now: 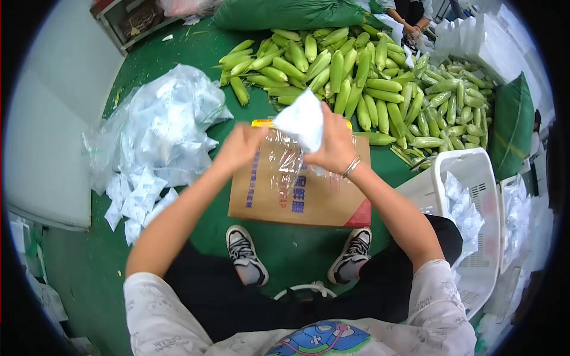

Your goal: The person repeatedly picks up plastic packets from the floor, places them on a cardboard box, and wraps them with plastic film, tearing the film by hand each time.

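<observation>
Above a brown cardboard box (267,196) with blue print and clear tape, my right hand (337,142) is closed around a white plastic packet (301,120). The packet looks soft and pillow-shaped, tilted up toward the corn. My left hand (242,145) hovers over the box's left side, near a yellow strip (261,123) at its far edge. Motion smears the left fingers, so I cannot tell whether they hold anything. The box lies flat on the green floor before my feet.
Green corn ears (350,71) in husks are heaped beyond the box, with wrapped ears (454,101) to their right. A clear bag of white packets (169,113) lies left. A white basket (442,190) with packets stands right. Another person's hands (414,31) show at the back.
</observation>
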The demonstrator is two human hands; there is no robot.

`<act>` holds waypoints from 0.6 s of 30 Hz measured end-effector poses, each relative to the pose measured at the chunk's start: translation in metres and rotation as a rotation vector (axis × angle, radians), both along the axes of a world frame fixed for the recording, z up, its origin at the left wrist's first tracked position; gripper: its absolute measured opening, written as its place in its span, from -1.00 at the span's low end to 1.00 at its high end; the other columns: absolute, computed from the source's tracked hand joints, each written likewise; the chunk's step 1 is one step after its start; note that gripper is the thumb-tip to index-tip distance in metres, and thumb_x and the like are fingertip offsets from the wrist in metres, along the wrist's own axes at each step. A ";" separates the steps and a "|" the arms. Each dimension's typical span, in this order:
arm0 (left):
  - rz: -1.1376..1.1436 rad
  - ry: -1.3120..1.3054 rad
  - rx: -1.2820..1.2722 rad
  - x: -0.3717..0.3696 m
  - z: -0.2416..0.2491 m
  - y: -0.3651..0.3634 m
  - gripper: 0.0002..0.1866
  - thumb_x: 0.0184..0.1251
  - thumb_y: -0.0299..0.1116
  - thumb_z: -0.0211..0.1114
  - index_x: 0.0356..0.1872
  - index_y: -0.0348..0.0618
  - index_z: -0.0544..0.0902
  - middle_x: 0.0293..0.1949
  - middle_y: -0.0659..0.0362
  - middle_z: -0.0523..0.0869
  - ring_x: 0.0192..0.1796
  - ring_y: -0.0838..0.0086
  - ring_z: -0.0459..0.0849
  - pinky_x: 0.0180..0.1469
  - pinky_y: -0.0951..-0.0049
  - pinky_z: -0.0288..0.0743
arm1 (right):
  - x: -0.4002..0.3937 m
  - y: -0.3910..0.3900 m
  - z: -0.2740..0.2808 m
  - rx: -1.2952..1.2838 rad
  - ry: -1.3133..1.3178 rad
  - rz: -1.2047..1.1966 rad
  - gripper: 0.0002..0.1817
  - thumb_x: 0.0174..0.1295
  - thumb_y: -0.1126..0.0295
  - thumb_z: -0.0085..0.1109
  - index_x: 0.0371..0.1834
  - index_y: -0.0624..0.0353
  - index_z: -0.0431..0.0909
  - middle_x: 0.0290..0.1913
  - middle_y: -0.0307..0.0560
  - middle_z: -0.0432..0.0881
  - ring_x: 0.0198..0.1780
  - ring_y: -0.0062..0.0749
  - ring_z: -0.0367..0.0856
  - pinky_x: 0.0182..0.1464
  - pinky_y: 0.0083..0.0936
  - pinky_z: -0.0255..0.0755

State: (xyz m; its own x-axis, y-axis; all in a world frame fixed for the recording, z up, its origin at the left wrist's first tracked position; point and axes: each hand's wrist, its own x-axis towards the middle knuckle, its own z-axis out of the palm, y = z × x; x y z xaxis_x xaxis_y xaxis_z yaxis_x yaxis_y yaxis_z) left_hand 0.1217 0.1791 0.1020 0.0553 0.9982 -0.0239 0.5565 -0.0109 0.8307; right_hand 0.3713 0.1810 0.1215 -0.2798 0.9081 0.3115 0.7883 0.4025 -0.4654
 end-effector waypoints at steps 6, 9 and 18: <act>-0.197 0.632 -0.358 0.046 -0.119 -0.064 -0.51 0.30 0.03 0.19 -0.33 -0.31 0.68 -0.32 -0.14 0.72 -0.23 0.07 0.72 -0.15 0.15 0.56 | 0.052 0.051 -0.087 -0.026 -0.251 0.098 0.22 -0.51 0.20 0.51 0.40 0.21 0.08 0.18 0.18 0.33 0.19 0.06 0.32 0.29 -0.09 0.15; -0.031 0.049 -0.501 0.051 -0.097 -0.056 -0.71 0.35 -0.26 0.18 -0.36 -0.34 0.66 -0.35 -0.11 0.72 -0.23 0.26 0.73 -0.14 0.30 0.58 | 0.054 0.049 -0.113 -0.060 -0.333 0.219 0.22 -0.52 0.19 0.53 0.41 0.14 0.10 0.21 0.16 0.33 0.24 0.07 0.30 0.32 -0.12 0.15; -0.637 0.054 0.399 0.087 -0.076 0.015 -0.73 0.29 -0.46 0.23 -0.02 -0.37 0.57 0.02 -0.08 0.58 0.09 0.17 0.60 0.10 0.28 0.50 | 0.028 0.053 -0.123 -0.347 -0.151 0.412 0.01 -0.54 0.21 0.50 0.24 0.14 0.38 0.18 0.07 0.43 0.20 -0.02 0.38 0.22 -0.20 0.27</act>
